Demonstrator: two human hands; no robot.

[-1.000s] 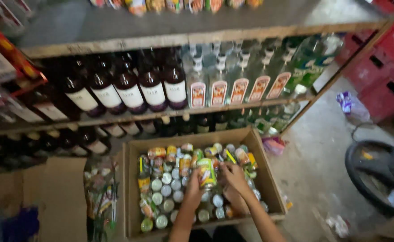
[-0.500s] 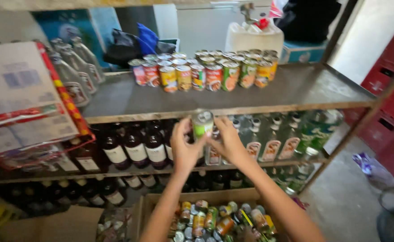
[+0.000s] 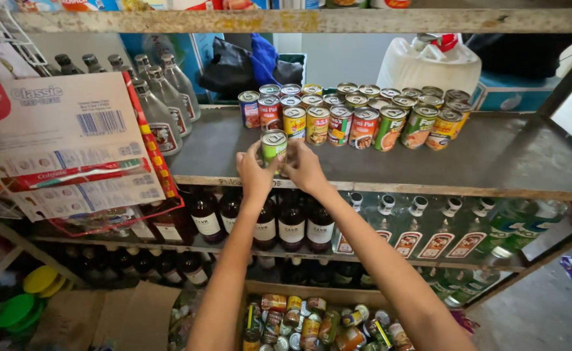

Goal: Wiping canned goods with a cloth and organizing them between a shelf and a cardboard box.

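Hands are meeting at the front edge of the grey shelf (image 3: pixel 507 156), both wrapped around one green-labelled can (image 3: pixel 273 147). The left hand (image 3: pixel 255 174) is clamping its fingers on the can's left side, and the right hand (image 3: pixel 305 168) is closing on it from the right, so the can is sitting pinched between the two palms, upright, with its pull-tab lid facing up. It is hovering at the shelf lip, in front of the row of cans (image 3: pixel 357 114) standing further back, near the nearest red-labelled ones but apart from them.

Below the arms, the cardboard box (image 3: pixel 312 322) of loose cans is lying open on the floor, and dark bottles (image 3: pixel 292 227) and clear bottles (image 3: pixel 429 237) are standing on the lower shelf directly under the hands.

Trouble, as I judge it, could be coming from two places. If the can goes down too close to the lip it may be tipping off onto the glass below. Pushed back too hard, it could be knocking the tightly packed front cans and toppling several. The hanging carton (image 3: pixel 65 143) at left is crowding that side too.
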